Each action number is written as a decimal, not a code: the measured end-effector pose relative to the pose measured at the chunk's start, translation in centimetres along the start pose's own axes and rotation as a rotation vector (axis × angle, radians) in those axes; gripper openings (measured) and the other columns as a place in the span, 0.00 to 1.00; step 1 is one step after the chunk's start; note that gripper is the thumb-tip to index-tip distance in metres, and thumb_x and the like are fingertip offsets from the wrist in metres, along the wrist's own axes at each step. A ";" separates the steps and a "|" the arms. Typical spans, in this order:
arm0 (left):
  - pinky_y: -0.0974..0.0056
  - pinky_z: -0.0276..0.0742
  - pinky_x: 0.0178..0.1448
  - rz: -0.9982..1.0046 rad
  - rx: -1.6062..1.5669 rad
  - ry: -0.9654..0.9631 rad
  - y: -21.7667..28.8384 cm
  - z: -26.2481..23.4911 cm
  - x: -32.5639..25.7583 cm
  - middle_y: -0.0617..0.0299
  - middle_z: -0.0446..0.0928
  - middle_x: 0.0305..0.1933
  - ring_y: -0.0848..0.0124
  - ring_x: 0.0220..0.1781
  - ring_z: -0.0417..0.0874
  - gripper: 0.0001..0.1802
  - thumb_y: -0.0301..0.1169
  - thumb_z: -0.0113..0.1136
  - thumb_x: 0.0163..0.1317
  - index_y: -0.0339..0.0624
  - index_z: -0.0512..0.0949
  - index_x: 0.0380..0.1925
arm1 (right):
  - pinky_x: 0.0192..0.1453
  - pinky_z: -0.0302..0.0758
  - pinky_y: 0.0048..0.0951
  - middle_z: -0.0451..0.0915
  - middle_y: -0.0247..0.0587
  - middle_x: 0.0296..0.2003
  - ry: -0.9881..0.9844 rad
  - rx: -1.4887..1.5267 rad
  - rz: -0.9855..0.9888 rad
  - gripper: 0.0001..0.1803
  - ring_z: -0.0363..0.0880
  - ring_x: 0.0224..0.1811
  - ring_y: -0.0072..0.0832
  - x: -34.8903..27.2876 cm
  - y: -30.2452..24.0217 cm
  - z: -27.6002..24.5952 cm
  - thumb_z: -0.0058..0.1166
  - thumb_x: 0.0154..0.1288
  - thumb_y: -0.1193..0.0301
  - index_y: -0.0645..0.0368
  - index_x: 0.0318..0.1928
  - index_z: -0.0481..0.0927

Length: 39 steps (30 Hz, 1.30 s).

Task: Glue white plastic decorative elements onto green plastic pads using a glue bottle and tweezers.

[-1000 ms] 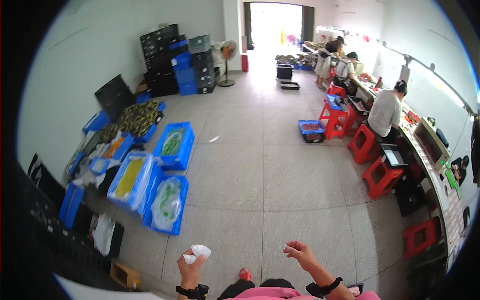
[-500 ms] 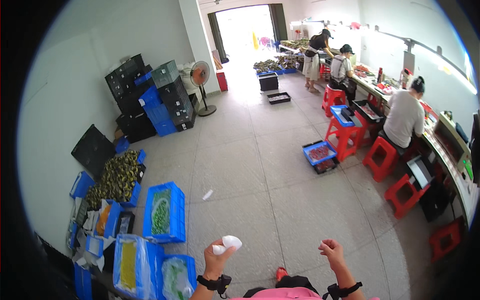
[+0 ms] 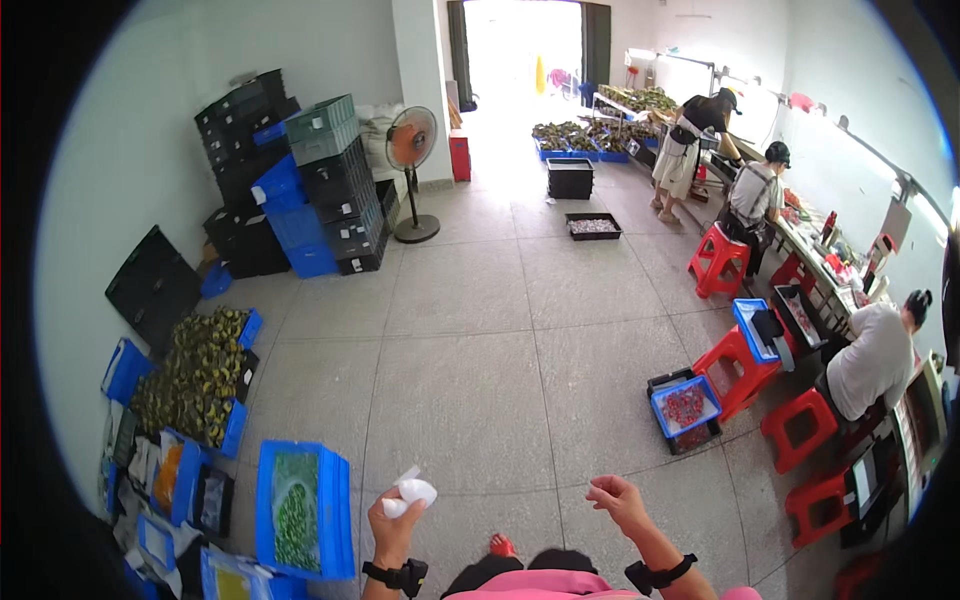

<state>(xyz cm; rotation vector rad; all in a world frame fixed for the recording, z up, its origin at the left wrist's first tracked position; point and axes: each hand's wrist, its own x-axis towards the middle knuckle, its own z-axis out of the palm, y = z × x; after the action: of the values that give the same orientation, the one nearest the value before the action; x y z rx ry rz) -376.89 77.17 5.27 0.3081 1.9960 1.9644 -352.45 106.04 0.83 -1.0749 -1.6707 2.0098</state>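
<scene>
My left hand point(image 3: 391, 530) is raised at the lower middle, its fingers closed round a crumpled white tissue point(image 3: 417, 491) that bulges out past the thumb. Just beyond it, a small white slip point(image 3: 408, 474) shows against the floor. To the right, my right hand point(image 3: 622, 503) is held up with thumb and fingertips pressed together. Whether anything is between those fingertips is too small to make out. Both wrists wear black bands.
A blue crate of green pieces point(image 3: 296, 525) stands left of me, near a heap of dark yellowish pieces point(image 3: 195, 375). Further off are stacked crates point(image 3: 340, 200) and a standing fan point(image 3: 413, 140). Red stools point(image 3: 800, 430), blue trays point(image 3: 686, 405) and seated co-workers point(image 3: 870, 355) line the right.
The view has moved forward over the floor, so the crates and white slip sit nearer. My left hand still holds the tissue; my right hand remains raised and pinched.
</scene>
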 end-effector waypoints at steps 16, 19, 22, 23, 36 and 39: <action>0.72 0.76 0.42 0.113 -0.016 -0.277 10.7 27.1 65.0 0.65 0.82 0.39 0.79 0.39 0.80 0.15 0.25 0.71 0.52 0.38 0.82 0.41 | 0.40 0.78 0.27 0.81 0.38 0.36 0.202 0.083 -0.070 0.14 0.82 0.39 0.25 61.8 -23.2 5.7 0.56 0.65 0.71 0.66 0.48 0.76; 0.72 0.77 0.41 0.098 0.024 -0.239 10.4 28.7 75.5 0.65 0.83 0.38 0.78 0.37 0.81 0.15 0.24 0.70 0.52 0.38 0.82 0.41 | 0.41 0.78 0.26 0.81 0.38 0.36 0.043 0.053 -0.088 0.14 0.81 0.40 0.24 74.2 -29.0 9.1 0.56 0.65 0.71 0.66 0.48 0.76; 0.71 0.77 0.44 0.031 -0.030 -0.112 8.0 30.7 86.8 0.63 0.83 0.38 0.77 0.39 0.82 0.14 0.23 0.70 0.52 0.36 0.82 0.41 | 0.42 0.77 0.24 0.81 0.38 0.36 -0.062 0.068 -0.126 0.13 0.81 0.40 0.23 88.2 -31.9 11.8 0.56 0.66 0.71 0.66 0.48 0.77; 0.71 0.77 0.44 0.011 -0.024 -0.104 7.1 31.8 90.8 0.63 0.83 0.38 0.77 0.39 0.82 0.14 0.23 0.70 0.52 0.36 0.82 0.41 | 0.43 0.77 0.24 0.81 0.38 0.36 -0.095 0.078 -0.140 0.13 0.81 0.40 0.23 92.9 -32.9 12.6 0.56 0.66 0.71 0.66 0.48 0.77; 0.72 0.78 0.44 0.159 0.037 -0.460 14.1 57.6 145.7 0.63 0.83 0.41 0.78 0.40 0.82 0.18 0.26 0.70 0.53 0.37 0.81 0.45 | 0.38 0.78 0.26 0.80 0.39 0.35 0.462 0.098 0.025 0.14 0.82 0.38 0.27 136.2 -45.0 6.0 0.55 0.63 0.72 0.64 0.48 0.76; 0.72 0.78 0.45 0.216 -0.036 -0.470 13.6 66.2 157.9 0.64 0.83 0.41 0.78 0.41 0.81 0.18 0.25 0.70 0.53 0.37 0.81 0.45 | 0.37 0.78 0.26 0.80 0.38 0.35 0.531 0.161 0.004 0.14 0.82 0.37 0.26 148.2 -46.9 3.2 0.56 0.62 0.73 0.64 0.47 0.76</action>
<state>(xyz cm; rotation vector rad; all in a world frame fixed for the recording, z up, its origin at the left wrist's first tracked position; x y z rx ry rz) -499.09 197.91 6.60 0.9169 1.6760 1.8258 -463.98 214.09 -6.03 -1.3949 -1.2114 1.6295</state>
